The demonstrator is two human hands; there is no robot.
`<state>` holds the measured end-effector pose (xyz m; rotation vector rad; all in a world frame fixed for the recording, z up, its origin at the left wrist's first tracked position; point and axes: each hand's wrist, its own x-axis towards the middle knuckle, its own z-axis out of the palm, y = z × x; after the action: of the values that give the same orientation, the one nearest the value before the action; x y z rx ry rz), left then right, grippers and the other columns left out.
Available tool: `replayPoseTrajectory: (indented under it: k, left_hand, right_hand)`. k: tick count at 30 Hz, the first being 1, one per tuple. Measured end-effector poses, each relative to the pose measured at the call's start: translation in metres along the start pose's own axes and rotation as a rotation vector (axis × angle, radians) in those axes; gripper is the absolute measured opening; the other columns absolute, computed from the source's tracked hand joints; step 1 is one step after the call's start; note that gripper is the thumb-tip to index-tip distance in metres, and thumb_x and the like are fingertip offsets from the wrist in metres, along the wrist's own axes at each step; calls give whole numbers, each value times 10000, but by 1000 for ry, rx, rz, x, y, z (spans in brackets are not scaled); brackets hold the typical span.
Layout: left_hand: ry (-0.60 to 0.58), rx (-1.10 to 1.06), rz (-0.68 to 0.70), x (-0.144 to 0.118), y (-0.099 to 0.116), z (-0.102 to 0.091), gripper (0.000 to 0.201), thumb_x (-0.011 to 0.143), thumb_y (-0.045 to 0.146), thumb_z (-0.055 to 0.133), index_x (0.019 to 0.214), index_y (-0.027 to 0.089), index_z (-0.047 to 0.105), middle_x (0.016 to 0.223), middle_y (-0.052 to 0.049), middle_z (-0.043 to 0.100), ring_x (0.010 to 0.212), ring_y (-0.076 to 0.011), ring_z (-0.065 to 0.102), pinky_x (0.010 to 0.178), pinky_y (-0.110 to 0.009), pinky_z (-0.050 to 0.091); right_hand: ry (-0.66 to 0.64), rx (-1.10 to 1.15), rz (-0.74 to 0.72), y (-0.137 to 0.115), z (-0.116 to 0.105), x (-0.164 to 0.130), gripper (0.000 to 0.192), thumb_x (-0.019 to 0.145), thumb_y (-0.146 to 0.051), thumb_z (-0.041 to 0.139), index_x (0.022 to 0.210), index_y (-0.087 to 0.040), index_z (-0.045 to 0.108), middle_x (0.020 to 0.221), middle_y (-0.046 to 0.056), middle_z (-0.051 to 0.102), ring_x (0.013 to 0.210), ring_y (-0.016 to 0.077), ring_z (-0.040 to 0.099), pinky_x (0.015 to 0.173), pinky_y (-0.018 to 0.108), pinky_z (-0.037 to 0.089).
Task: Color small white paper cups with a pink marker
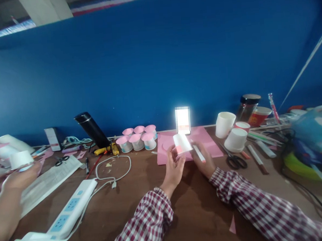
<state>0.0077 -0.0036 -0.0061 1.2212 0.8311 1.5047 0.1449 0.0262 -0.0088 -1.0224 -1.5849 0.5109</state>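
A white paper cup (183, 143) with a pinkish-red patch lies tilted in my left hand (175, 169), whose fingers are closed round its lower side. My right hand (204, 161) grips a slim white pen-like stick (199, 153) with a reddish end, close to the cup's right side. Beneath both hands is a pink paper sheet (208, 143). Just behind the cup stands a bright phone-like screen (183, 120), its picture blurred out. To the right of my right hand lie black-handled scissors (236, 162).
Several pink-topped cups (136, 140) stand left of the sheet, near a leaning black bottle (92, 130). White cups (225, 124) and a jar (249, 106) are at right. A power strip (65, 213) with cables lies front left. Another person's hand (25, 176) holds a cup at far left.
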Motion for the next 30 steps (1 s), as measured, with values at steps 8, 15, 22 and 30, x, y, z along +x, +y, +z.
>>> replayPoseTrajectory:
  k: [8,15,22,30]
  left_hand:
    - [111,97,31,0,-6,-2,495,786,287,660,1210,235,409,1109,-84,586,1038,-200,584,926,-362,447]
    - [124,66,-11,0,-5,0,523,743,257,701,1173,251,404,1065,-58,568,1000,-179,582,861,-329,478]
    - [158,80,-5,1,-5,1,608,699,270,741,1210,259,410,1046,-53,557,972,-178,585,828,-324,494]
    - [352,257,-15,3,0,-7,290,810,440,596,918,177,651,756,-35,630,637,-128,579,600,-243,451]
  right_hand:
    - [8,74,-26,-2,-1,-1,230,858,-298,529,1061,-194,554,917,47,622,771,191,597,708,334,510]
    - [76,222,124,7,5,1,327,792,-351,612,1073,-188,569,858,39,631,731,181,604,674,355,542]
    - [129,350,243,9,8,3,359,710,-356,695,1004,-191,571,853,26,640,742,178,623,684,367,560]
    - [211,449,407,4,3,8,337,710,-313,680,984,-177,538,802,18,638,721,164,623,654,337,570]
